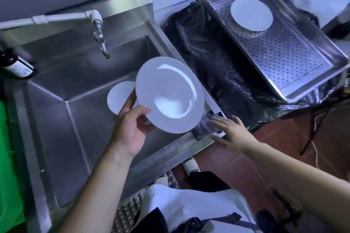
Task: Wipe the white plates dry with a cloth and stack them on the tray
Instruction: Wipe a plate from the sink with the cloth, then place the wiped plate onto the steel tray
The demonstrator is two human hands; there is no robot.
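Plates, round white, number three: left hand point(130, 128) grips one point(169, 94); right hand point(230, 132), fingers spread, touches grey cloth point(203, 126).

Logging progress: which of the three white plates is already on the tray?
The far-right plate, lying in the perforated steel tray; not the held or sink ones.

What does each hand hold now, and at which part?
The left hand grips a white plate by its lower-left rim. The right hand holds nothing; its straight fingers reach onto the cloth at the sink's corner.
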